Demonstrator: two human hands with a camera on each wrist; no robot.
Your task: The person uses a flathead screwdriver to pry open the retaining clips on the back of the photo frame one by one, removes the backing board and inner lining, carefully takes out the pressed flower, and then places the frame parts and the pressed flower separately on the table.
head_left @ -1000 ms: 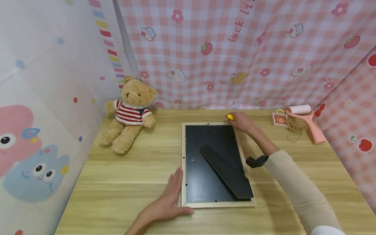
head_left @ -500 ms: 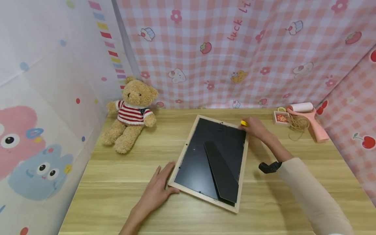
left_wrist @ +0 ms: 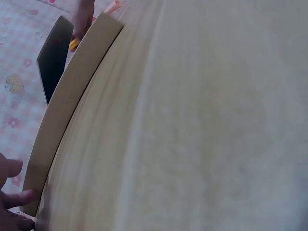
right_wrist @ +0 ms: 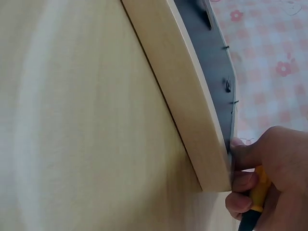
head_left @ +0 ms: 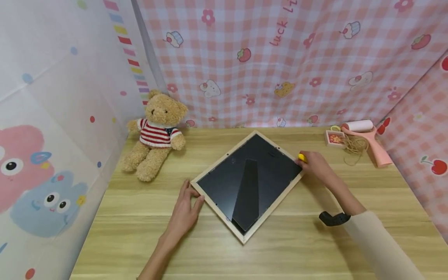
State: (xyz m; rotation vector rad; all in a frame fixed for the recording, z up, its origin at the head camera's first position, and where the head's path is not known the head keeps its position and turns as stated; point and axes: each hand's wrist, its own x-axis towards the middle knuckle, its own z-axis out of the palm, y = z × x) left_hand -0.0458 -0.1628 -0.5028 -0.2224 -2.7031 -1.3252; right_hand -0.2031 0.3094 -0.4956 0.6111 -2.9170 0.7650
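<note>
A picture frame (head_left: 219,170) lies face down and turned diagonally on the wooden table. Its back is black, with a black stand leg (head_left: 247,194) fixed to it and a pale wooden border. At the frame's left corner is my left hand (head_left: 183,216), fingertips touching the outer edge. My right hand (head_left: 316,165) is at the right corner, its thumb against the frame. In its curled fingers it holds a yellow-and-black tool handle (right_wrist: 260,190); the working end of that tool is hidden.
A teddy bear (head_left: 155,134) in a striped sweater sits at the back left. At the back right are a pink tool (head_left: 379,149), a white roll (head_left: 359,125), twine (head_left: 355,144) and a small box (head_left: 335,138). Patterned curtains (head_left: 227,70) border the table.
The picture frame has turned clockwise from upright to diagonal. My right hand has moved right and nearer with its corner; my left hand has shifted left and slightly away.
</note>
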